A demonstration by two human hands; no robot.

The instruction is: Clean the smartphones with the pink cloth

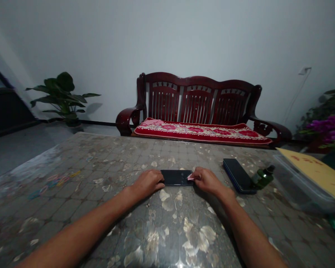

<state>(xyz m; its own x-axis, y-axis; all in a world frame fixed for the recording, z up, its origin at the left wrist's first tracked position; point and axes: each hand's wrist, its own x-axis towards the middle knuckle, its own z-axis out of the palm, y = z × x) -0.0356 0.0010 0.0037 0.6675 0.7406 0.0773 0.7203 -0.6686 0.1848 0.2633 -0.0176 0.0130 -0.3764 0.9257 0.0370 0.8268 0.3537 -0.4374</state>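
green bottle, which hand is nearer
Right: the right hand is at the end of the held phone nearer the green bottle; the left hand at the far end.

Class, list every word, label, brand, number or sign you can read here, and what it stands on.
No text can be read.
Yellow sheet by the clear plastic box: red marks, too blurred to read.
Green bottle: no legible label.
Dark phone in the middle: no legible text.

No legible text or labels
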